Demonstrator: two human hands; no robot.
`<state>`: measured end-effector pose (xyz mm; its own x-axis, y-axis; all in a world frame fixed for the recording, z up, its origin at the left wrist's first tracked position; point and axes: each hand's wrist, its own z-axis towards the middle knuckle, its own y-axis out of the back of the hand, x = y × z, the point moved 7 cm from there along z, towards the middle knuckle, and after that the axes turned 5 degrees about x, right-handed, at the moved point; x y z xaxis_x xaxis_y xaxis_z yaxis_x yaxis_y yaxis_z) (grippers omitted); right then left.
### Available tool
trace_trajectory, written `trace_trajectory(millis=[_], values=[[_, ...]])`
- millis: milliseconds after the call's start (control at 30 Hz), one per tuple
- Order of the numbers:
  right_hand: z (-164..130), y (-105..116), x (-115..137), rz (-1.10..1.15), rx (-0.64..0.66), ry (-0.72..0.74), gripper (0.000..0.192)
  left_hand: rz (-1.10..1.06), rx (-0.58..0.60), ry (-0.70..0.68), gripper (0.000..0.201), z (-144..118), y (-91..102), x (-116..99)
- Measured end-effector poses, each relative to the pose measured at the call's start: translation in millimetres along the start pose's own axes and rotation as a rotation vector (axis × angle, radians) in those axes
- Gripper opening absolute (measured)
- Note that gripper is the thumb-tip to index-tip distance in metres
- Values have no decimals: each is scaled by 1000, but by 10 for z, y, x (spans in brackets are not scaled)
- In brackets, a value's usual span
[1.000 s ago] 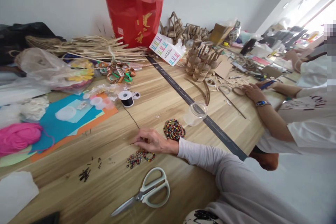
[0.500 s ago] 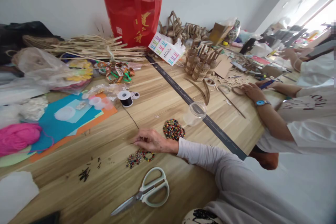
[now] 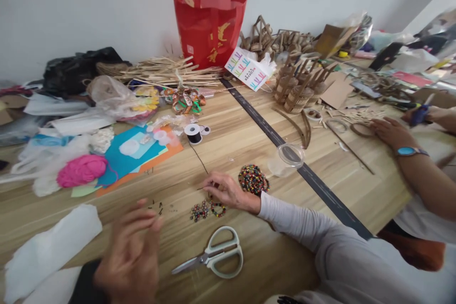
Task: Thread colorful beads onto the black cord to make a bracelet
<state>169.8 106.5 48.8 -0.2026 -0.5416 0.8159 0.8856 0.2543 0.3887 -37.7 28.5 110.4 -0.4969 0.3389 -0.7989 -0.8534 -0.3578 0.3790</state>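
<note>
My right hand (image 3: 225,189) is closed in a pinch on a thin black cord (image 3: 199,157), which runs back to a white spool (image 3: 193,133); a short end sticks out past the fingertips. Just below that hand lie a small beaded loop (image 3: 218,209) and loose multicoloured beads (image 3: 199,211). A coiled bead string (image 3: 253,179) lies beside the wrist. My left hand (image 3: 131,251), blurred, is raised at the lower left, fingers loosely bent and apart, with nothing visible in them. Between the hands and the table's near edge rest white-handled scissors (image 3: 213,254).
A clear plastic cup (image 3: 287,159) stands near a dark strip (image 3: 256,121) crossing the table. Pink yarn (image 3: 81,171), coloured sheets (image 3: 124,152) and white paper (image 3: 53,247) lie left. Small woven baskets (image 3: 294,92) and a red bag (image 3: 210,23) stand behind. A co-worker's hand (image 3: 394,134) is at right.
My left hand has come into view at the lower left. My right hand keeps its pinch on the cord. The view has swung left, so things appear further right.
</note>
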Motion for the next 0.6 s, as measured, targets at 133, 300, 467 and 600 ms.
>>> trace_trajectory(millis=[133,300,467,600], values=[[-43,-31,-8,-39,3,9,12,38,256,14,20,102,-590,243],[-67,-43,-14,-46,-10,19,11,157,470,-65,19,16,-910,481],[-66,-56,-22,-53,-7,28,11,316,555,-177,17,19,-1087,399],[-68,-54,-32,-50,-8,29,10,463,647,-214,18,17,-1200,318]])
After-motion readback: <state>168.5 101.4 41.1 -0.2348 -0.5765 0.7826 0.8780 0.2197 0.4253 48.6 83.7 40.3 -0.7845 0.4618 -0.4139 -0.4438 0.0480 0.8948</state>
